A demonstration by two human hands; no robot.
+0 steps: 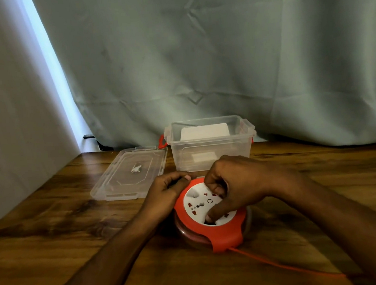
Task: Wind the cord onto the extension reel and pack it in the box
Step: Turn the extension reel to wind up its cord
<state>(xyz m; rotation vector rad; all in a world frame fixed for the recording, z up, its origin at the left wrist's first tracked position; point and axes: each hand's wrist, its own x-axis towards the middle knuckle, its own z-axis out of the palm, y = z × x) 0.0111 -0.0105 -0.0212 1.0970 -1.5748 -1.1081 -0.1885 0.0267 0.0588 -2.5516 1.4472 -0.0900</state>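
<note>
- The right hand covers the upper right of the reel, hiding part of its white socket face; the sockets beneath cannot be read.
- The wound cord inside the reel shows only as a dim band under the red rim, too dark to make out.
- The loose cord leaves the reel at 5 o'clock and runs off under the right forearm, its end out of sight.
- A white object inside the box is blurred through the clear wall; what it is cannot be told.
- A small pale mark on the lid is too small to identify.
- Right hand: fingers curled, the thumb pressed into a recess at the white face's near edge, the other fingertips on its far edge.
- Left hand: fingers curled round the reel's rim at 10 o'clock, gripping it.
- The reel sits on the table near the front, the open box beyond it at 12 o'clock, the lid flat at 10 o'clock beside the box.
</note>
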